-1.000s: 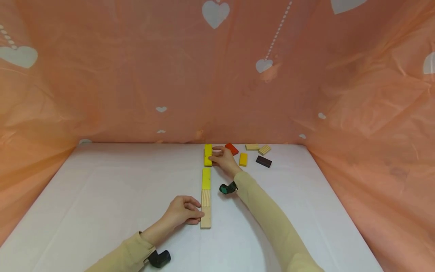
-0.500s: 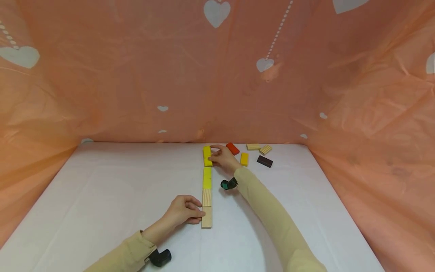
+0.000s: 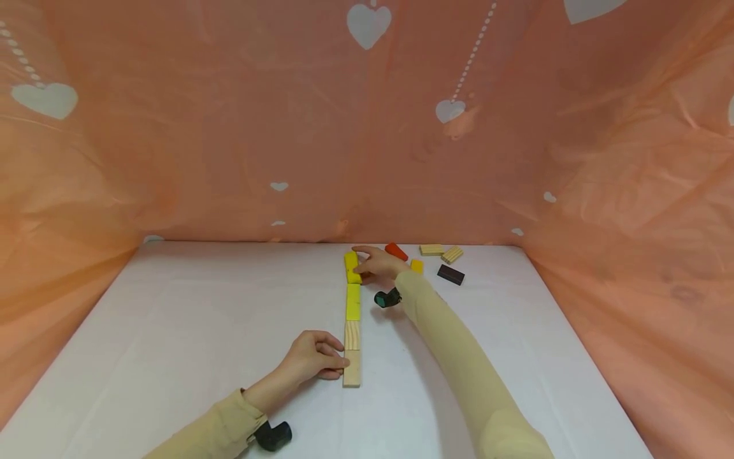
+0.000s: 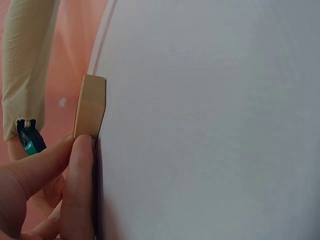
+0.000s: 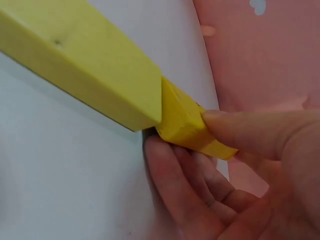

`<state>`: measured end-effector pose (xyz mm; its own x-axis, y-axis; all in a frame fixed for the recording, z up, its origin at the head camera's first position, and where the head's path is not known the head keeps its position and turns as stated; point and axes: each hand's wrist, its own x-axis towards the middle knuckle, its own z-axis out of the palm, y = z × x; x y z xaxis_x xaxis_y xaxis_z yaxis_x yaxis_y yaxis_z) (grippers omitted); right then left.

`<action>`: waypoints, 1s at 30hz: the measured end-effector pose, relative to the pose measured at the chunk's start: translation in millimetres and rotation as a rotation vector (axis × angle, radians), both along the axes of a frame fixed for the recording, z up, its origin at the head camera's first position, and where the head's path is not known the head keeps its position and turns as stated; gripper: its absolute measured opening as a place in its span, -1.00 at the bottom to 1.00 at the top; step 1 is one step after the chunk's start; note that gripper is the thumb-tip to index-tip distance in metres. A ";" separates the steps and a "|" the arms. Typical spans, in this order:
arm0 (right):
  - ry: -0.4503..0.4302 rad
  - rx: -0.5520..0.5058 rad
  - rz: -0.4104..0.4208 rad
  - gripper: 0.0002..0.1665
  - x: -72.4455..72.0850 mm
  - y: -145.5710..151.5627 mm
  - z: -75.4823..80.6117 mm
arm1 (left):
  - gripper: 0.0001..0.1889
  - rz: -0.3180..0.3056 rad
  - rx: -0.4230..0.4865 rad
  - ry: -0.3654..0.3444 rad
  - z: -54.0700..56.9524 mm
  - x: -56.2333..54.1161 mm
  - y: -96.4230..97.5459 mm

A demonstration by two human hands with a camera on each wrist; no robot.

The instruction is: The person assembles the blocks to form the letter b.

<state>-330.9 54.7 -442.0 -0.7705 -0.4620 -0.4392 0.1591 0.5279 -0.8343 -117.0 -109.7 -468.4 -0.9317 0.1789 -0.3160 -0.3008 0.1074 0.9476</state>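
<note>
In the head view a row of blocks runs away from the person. Its near end is a plain wooden block (image 3: 352,375); beyond it come a striped-grain wooden block (image 3: 352,335) and a yellow block (image 3: 353,302). The left hand (image 3: 317,354) holds the plain block at its left edge, thumb on top. At the far end the right hand (image 3: 378,263) pinches a second yellow block (image 3: 351,268) between thumb and fingers. In the right wrist view this held yellow block (image 5: 182,117) meets the other yellow block's end, slightly tilted against it.
Right of the far end lie a red block (image 3: 396,252), an orange-yellow block (image 3: 417,266) partly behind the right arm, two pale wooden blocks (image 3: 431,250) and a dark block (image 3: 450,275). An orange curtain (image 3: 241,146) surrounds the white table (image 3: 229,306).
The right hand has drawn the far yellow block toward the person, and the gap to the row has closed. The left hand has stayed at the plain block. The view has shifted slightly.
</note>
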 end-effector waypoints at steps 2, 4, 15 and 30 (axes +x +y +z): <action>-0.018 0.001 -0.003 -0.20 -0.3 0.1 1.0 | -0.70 -0.002 0.001 -0.002 0.1 0.0 0.3; -0.014 0.012 -0.003 -0.22 -0.6 0.6 1.8 | -0.71 -0.004 0.001 -0.004 0.2 0.1 0.6; 0.072 0.039 0.020 -0.26 -2.3 5.3 -0.9 | -0.71 -0.008 -0.005 -0.006 0.6 -0.2 0.0; 0.099 0.007 0.018 -0.27 -2.8 10.8 -9.2 | -0.70 0.004 0.004 -0.023 0.9 -0.8 -0.3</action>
